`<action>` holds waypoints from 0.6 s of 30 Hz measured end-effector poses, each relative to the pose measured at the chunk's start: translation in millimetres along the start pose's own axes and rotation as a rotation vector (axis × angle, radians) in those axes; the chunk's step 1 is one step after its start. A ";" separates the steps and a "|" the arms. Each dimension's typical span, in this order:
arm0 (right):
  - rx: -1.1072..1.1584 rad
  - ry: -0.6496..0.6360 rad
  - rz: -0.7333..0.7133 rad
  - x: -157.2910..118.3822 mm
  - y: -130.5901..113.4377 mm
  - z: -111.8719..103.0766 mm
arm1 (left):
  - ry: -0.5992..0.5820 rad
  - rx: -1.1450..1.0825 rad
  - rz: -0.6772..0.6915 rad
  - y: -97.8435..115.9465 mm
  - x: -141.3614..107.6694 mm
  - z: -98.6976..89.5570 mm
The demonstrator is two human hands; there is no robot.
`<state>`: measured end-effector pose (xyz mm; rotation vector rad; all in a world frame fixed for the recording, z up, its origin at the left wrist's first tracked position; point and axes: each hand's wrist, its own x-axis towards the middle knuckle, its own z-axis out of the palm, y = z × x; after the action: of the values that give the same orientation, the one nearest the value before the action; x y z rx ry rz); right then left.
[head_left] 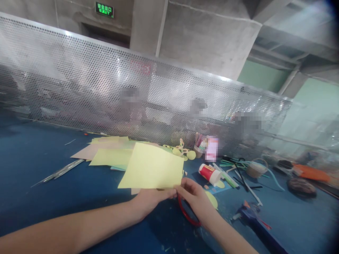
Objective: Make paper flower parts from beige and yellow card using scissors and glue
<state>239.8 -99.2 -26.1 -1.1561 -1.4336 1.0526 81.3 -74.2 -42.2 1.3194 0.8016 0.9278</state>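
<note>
A sheet of yellow paper (pixel 153 167) is held up in front of me, above the table. My left hand (pixel 149 203) pinches its lower edge, the palm partly hidden behind and below the sheet. At the sheet's lower right corner my right hand (pixel 194 197) has its thumb and fingers pressed together, close against the left fingertips. A red loop (pixel 188 217) shows just under my right hand; whether it hangs from the hand or lies on the table, I cannot tell. Behind the held sheet lie more yellow and pale pink papers (pixel 111 157).
A perforated metal screen (pixel 92 81) borders the blue table (pixel 66 190). To the right lie a white-and-red bottle (pixel 209 174), yellow paper discs (pixel 191 155), pipe cleaners (pixel 238 173) and a dark blue tool (pixel 254 222). Thin metallic strips (pixel 60 171) lie at left.
</note>
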 end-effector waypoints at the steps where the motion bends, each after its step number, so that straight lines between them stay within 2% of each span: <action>1: -0.008 0.004 0.002 -0.1 0.9 -0.3 | -0.004 -0.005 0.021 0.5 0.0 0.8; 6: -0.060 0.043 0.019 -1.5 2.2 -1.0 | -0.042 -0.046 0.120 -0.7 0.5 3.4; 12: 0.003 -0.025 0.026 -1.6 -3.5 -2.0 | -0.034 -0.080 0.097 -0.3 1.5 3.9; 18: 0.005 -0.001 0.058 -1.2 -3.1 -2.3 | -0.042 -0.039 0.117 0.0 1.3 3.8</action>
<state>241.8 -100.8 -22.9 -1.2001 -1.4045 1.0965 85.3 -74.6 -41.8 1.3582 0.6764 0.9997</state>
